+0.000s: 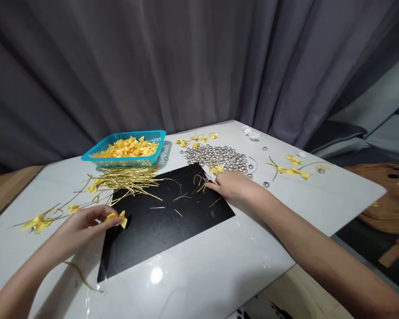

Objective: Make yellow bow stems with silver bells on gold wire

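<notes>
Over the left edge of the black mat (166, 230), my left hand (86, 223) pinches a yellow ribbon bow (123, 219) between thumb and fingertips. At the mat's upper right corner, my right hand (231, 184) is closed round a small pointed metal tool (209, 178); the palm hides its rear part, and its exact kind does not show. Short gold wire offcuts (202, 188) lie by the tool's tips. A bundle of gold wire stems (129, 179) rests across the mat's far left corner. Loose yellow bows on wire (38, 223) lie left of my left hand.
A blue plastic basket (123, 160) full of yellow bows stands behind the stems. Many shiny silver beads (216, 155) are spread beyond the mat. More bows on wire (291, 172) lie at the right of the white table (349, 195). Grey curtains (193, 66) hang behind.
</notes>
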The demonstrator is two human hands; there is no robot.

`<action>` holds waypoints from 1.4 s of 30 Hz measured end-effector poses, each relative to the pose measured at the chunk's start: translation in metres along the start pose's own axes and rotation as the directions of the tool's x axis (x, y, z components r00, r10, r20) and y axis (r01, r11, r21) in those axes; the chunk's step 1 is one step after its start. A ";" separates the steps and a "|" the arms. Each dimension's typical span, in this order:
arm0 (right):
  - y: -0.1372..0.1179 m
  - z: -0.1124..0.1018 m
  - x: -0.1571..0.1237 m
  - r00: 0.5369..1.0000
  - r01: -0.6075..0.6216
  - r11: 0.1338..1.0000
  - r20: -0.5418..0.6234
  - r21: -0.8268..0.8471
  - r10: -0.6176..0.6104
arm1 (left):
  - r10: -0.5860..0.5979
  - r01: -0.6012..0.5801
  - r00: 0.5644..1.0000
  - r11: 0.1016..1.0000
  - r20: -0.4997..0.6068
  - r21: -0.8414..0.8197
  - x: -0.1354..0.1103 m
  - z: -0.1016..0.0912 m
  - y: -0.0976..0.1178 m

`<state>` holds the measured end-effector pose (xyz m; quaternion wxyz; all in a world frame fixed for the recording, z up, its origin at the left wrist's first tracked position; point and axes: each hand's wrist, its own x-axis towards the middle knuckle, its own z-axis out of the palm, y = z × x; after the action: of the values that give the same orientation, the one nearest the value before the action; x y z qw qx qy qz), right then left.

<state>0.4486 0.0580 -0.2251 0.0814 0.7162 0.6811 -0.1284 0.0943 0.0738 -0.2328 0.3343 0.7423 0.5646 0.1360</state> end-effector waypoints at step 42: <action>-0.076 0.048 -0.027 0.741 -0.135 -0.139 0.006 0.981 -0.671 | -0.191 0.155 0.981 0.627 0.043 -0.764 -0.009 0.077 0.053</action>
<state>0.3682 0.0226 -0.2582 -0.3060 0.2936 0.4507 -0.7855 0.1753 0.0320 -0.2542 0.6151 0.4714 0.5301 0.3441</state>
